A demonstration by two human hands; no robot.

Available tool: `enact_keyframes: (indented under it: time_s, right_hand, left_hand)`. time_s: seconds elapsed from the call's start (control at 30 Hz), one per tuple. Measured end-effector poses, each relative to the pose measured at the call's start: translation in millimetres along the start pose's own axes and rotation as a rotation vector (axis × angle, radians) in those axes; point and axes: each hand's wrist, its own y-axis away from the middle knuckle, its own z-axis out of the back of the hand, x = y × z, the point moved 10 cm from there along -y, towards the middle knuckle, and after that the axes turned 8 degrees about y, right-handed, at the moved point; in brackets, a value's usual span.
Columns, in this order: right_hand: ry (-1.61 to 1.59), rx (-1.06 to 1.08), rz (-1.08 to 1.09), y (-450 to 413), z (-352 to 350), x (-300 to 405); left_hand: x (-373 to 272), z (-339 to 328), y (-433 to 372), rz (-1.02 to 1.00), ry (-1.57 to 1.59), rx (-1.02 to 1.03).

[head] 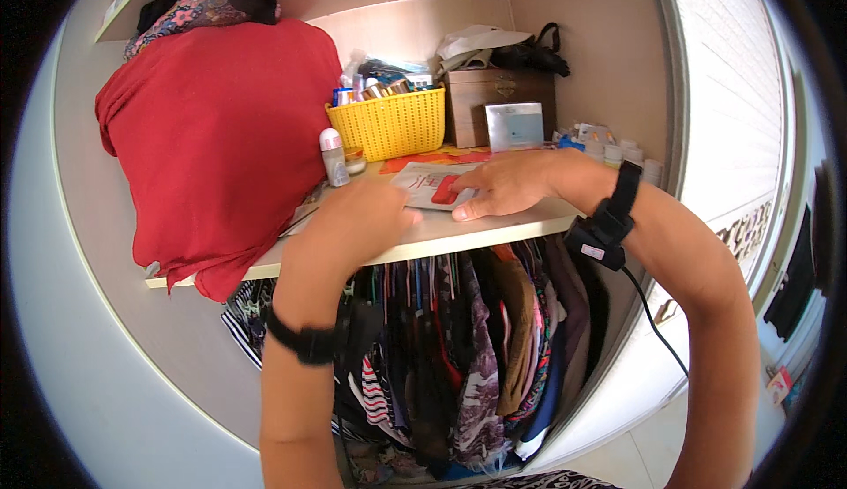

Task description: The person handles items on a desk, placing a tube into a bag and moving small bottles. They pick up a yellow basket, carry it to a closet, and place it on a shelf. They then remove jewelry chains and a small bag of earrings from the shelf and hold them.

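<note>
My right hand (509, 183) rests on a flat white packet (423, 178) with a red patch, its thumb at the packet's near edge and its fingers on the top. The packet lies on the wooden shelf (423, 245). My left hand (360, 214), slightly blurred, is over the shelf just left of the packet; its thumb points toward the packet, and whether its curled fingers hold anything is hidden. Beyond that hand stands a roll-on bottle (334, 157) with a white cap, beside a small jar (355, 160).
Left on the shelf is a large red cloth bundle (225, 131). Behind stand a yellow plastic basket (390, 125) of toiletries, a wooden box (466, 108) and a silvery-blue carton (515, 127). Small white bottles (613, 155) are at the right. Clothes (476, 356) hang below the shelf.
</note>
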Motion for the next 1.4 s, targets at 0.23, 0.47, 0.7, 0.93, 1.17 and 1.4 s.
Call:
enact_keyframes:
  time_s: [0.23,0.47,0.7,0.93,1.17,1.4]
  right_hand:
    - [0.225,0.125,0.02,-88,0,8]
    - [0.274,0.093,-0.13,-141,8,-13]
    - [0.221,0.12,0.106,-174,3,-32]
    - [-0.147,-0.04,0.181,-153,32,17]
    - [-0.284,0.069,0.362,-86,16,77]
    - [-0.501,-0.189,0.397,5,20,88]
  left_hand:
    - [-7,13,69,0.004,0.135,-0.44]
    - [-5,15,64,0.058,-0.055,-0.459]
    - [0,13,57,0.084,-0.002,-0.486]
    - [11,19,65,0.176,0.039,-0.599]
    - [11,23,68,0.092,0.131,-0.75]
    - [-33,17,100,-0.121,0.063,-0.827]
